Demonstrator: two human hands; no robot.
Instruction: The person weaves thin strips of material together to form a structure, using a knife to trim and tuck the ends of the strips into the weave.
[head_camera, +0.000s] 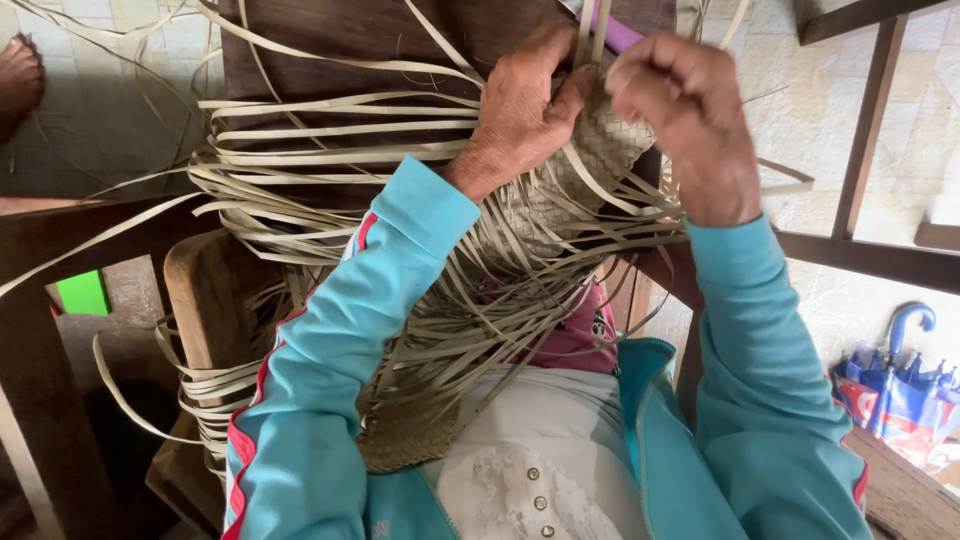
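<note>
My left hand pinches the top edge of the pale, half-woven palm-strip mat so the plaiting stays tight, held up before my chest. My right hand is closed on loose flat strips, keeping them tensioned over the dark wooden chair back.

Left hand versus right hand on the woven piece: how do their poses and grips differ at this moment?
The left hand lies spread against the woven piece, thumb pressing its side; the right hand is curled into a loose fist above it. The left hand's fingers pinch upright strips at the top edge; the right hand's fingers fold round strips beside them. The left forearm crosses the loose strips; the right comes from the side. Both wear turquoise sleeves.
</note>
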